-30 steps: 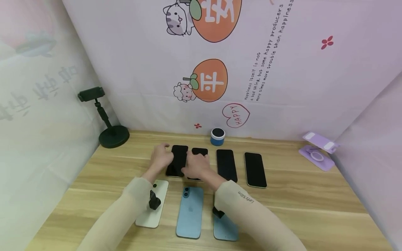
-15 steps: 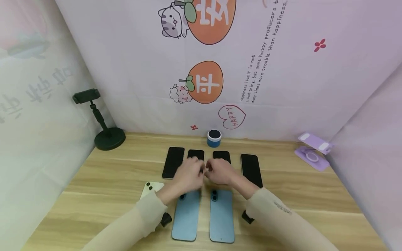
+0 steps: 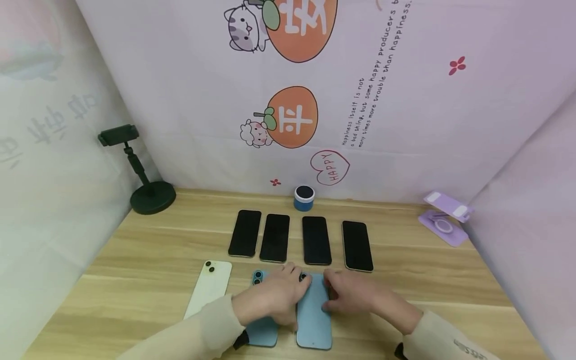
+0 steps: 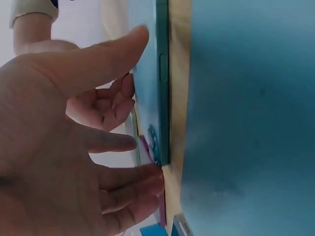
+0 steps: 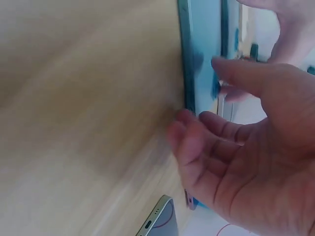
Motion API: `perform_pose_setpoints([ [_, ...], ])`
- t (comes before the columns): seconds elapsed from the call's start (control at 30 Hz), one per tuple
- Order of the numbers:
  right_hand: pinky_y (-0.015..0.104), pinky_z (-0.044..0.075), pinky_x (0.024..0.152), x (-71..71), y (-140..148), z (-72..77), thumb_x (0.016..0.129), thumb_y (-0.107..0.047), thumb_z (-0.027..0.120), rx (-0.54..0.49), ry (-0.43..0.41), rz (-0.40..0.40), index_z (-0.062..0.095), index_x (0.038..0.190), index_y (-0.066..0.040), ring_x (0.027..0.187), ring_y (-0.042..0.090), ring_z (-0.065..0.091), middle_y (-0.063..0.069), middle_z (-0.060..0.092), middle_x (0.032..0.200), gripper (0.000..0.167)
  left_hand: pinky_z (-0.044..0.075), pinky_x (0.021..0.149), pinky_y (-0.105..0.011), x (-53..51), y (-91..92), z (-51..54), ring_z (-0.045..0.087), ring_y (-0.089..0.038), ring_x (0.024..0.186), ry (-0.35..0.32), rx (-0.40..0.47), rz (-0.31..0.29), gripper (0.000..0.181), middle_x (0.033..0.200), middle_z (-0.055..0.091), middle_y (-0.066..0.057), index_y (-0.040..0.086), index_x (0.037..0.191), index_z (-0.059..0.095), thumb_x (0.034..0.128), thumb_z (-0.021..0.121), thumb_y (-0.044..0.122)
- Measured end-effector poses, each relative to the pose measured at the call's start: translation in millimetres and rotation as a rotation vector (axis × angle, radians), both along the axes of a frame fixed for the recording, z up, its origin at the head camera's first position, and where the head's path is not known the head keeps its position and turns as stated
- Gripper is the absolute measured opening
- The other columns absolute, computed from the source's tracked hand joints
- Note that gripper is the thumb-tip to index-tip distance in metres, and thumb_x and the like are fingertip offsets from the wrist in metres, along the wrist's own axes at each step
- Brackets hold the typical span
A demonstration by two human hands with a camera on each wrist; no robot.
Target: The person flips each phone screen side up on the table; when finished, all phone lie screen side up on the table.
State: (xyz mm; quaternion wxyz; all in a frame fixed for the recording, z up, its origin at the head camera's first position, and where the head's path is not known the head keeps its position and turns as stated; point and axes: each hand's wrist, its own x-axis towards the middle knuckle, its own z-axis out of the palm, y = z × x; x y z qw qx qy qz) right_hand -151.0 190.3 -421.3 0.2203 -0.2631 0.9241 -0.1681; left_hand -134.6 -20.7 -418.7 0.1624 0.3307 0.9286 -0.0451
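My left hand [image 3: 276,295] reaches across the left blue phone [image 3: 263,335] to the left edge of the right blue phone [image 3: 314,325]. In the left wrist view the left hand [image 4: 64,132] has its thumb above a blue phone [image 4: 147,83], fingers spread loosely by its edge. At the right blue phone's other edge is my right hand [image 3: 355,292]. The right wrist view has the right hand [image 5: 251,142] with loosely bent fingers beside a phone [image 5: 204,54]; whether the fingertips touch it I cannot tell. Both phones lie back up.
A pale phone [image 3: 209,287] lies back up at the left. Behind is a row of black-screened phones [image 3: 245,233], with a blue jar [image 3: 304,199] beyond. A black stand [image 3: 152,196] is at back left, a purple stand [image 3: 443,226] at back right.
Both hands have come from the row of black-screened phones toward me, to the right blue phone. The second and third phones of that row are uncovered; the left blue one is partly covered.
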Motion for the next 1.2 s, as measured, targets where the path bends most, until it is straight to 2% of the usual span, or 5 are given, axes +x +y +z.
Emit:
perform_pose_setpoints([
  [0.37,0.024,0.048,0.074,6.0,-4,0.6,0.074,-0.043,0.093,0.088,0.004,0.074,0.054,0.119,-0.013,0.083,0.007,0.05,-0.005,0.057,0.1,0.066,0.033,0.127,-0.037,3.9,5.0,-9.0,0.038,-0.021,0.15,0.021,-0.094,-0.056,0.128,0.164,0.038,-0.008,0.029,0.164,0.029,0.0599,0.084,0.08],
  [0.63,0.043,0.057,0.096,26.2,-11,-3.9,0.063,-0.054,0.097,0.137,0.006,-0.001,0.024,0.162,-0.007,0.108,0.023,0.061,0.02,0.053,0.14,0.132,0.035,0.126,-0.039,1.6,1.1,-11.9,0.039,-0.021,0.15,0.019,-0.068,-0.02,0.132,0.164,0.039,-0.006,0.024,0.165,0.025,0.0616,0.085,0.078],
  [0.87,0.051,0.055,0.103,32.5,-10,-7.6,0.066,-0.052,0.096,0.095,-0.025,-0.05,0.024,0.161,0.004,0.121,0.031,0.062,0.03,0.041,0.156,0.132,0.037,0.124,-0.049,-5.6,-2.8,-10.2,0.043,-0.031,0.148,-0.239,0.336,0.136,0.103,0.159,0.048,-0.014,0.01,0.162,0.027,0.0819,0.087,0.035],
  [1.0,0.054,0.051,0.109,30.4,-10,-9.7,0.066,-0.053,0.095,0.104,-0.055,-0.066,0.029,0.16,0.005,0.128,0.033,0.059,0.031,0.039,0.159,0.129,0.039,0.12,-0.058,-6.9,1.1,-9.3,0.044,-0.038,0.146,-0.431,0.626,0.358,0.093,0.155,0.05,-0.021,0.007,0.157,0.033,0.0806,0.085,0.016],
  [1.2,0.056,0.05,0.11,28.0,-10,-12.3,0.066,-0.055,0.094,0.109,-0.08,-0.082,0.03,0.16,0.003,0.132,0.036,0.058,0.032,0.038,0.159,0.128,0.039,0.114,-0.067,-3.7,14.3,-11.3,0.047,-0.042,0.135,-0.572,0.992,0.703,0.08,0.15,0.047,-0.026,0.011,0.146,0.048,0.0739,0.079,-0.002],
])
